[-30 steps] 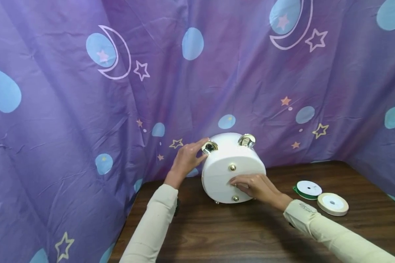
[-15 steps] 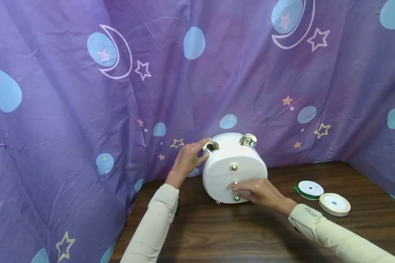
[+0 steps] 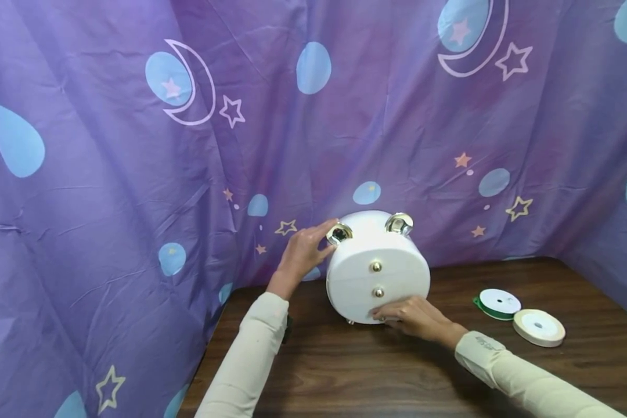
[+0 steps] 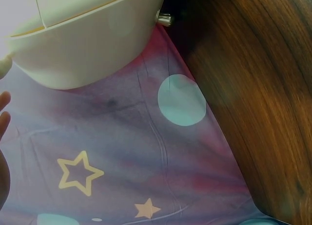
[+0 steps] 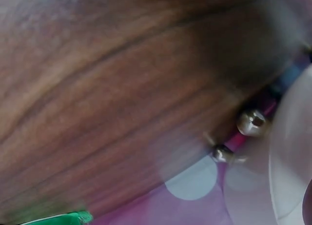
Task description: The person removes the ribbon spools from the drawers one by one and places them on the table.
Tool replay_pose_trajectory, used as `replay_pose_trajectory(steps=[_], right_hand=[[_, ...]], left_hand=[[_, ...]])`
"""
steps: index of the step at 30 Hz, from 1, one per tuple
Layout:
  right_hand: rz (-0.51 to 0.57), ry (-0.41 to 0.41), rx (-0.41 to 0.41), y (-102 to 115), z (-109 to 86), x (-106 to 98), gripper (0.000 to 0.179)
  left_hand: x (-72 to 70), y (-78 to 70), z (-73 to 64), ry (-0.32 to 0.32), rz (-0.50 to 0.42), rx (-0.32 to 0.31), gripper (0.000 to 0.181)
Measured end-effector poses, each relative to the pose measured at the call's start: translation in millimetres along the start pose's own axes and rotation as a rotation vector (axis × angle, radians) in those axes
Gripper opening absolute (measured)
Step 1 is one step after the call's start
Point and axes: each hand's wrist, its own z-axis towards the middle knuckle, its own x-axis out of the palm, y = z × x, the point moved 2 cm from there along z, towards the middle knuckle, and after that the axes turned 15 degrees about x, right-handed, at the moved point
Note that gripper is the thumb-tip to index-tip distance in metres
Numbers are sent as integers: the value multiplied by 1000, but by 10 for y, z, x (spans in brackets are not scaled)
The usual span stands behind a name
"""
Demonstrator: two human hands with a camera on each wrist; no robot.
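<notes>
A white rounded box [image 3: 371,232] stands on the table against the cloth, with two shiny gold ear-shaped pieces on top and gold knobs down its front. My left hand [image 3: 304,249] holds the left gold ear [image 3: 339,234] between thumb and fingers. The right gold ear [image 3: 399,224] is untouched. Low on the front, my right hand [image 3: 415,316] has its fingers at the bottom knob, mostly covered by them. Above it show the middle knob [image 3: 378,292] and the top knob [image 3: 376,267]. In the right wrist view, small metal feet [image 5: 251,121] show under the box.
A spool of green ribbon [image 3: 497,304] and a spool of cream ribbon [image 3: 539,328] lie to the right on the dark wooden table [image 3: 345,377]. A purple cloth [image 3: 271,145] with moons and stars hangs behind and at the sides.
My right hand has moved down the box's front from the middle knob to the bottom one, uncovering the middle knob. My left hand stays at the left ear. The head view shifts slightly.
</notes>
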Motion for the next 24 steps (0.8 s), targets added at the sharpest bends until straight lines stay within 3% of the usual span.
replay_pose_trajectory(steps=[8,24], right_hand=[[-98,-37,-68,-7,-20,68,51],[-115,-21,-127,26,-43,57,47]], left_hand=[[6,2,-6,7,7,0,67],[2,9,6,6,21,7,66]])
